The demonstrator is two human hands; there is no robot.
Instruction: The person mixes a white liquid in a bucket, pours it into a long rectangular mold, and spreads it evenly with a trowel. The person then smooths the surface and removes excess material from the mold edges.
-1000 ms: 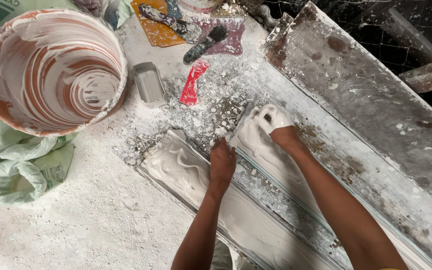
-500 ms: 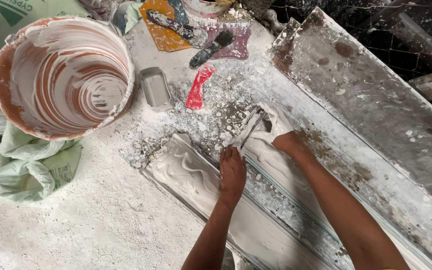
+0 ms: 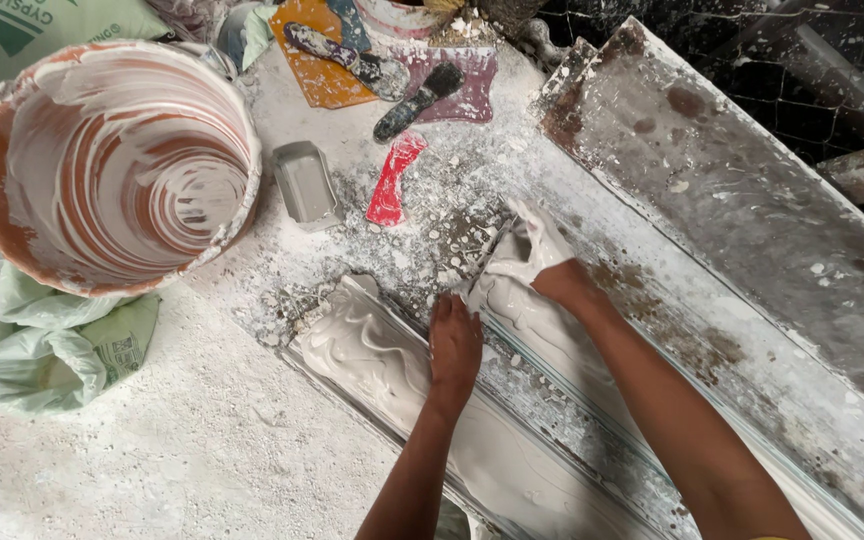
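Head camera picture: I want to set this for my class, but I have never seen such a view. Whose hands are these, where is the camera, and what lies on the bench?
The camera sits on a person's head and looks down at their own bare hands. The left hand presses flat on wet white plaster in a long mould. The right hand, coated in plaster, grips a plaster-covered tool I cannot identify. Around them on the dusty bench lie a plaster-streaked bucket, a small grey tray, a red scraper and a dark-handled scraper.

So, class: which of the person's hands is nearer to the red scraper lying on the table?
Right. The right hand, coated in wet plaster, lies just below and right of the red scraper. The left hand rests farther down on the mould.
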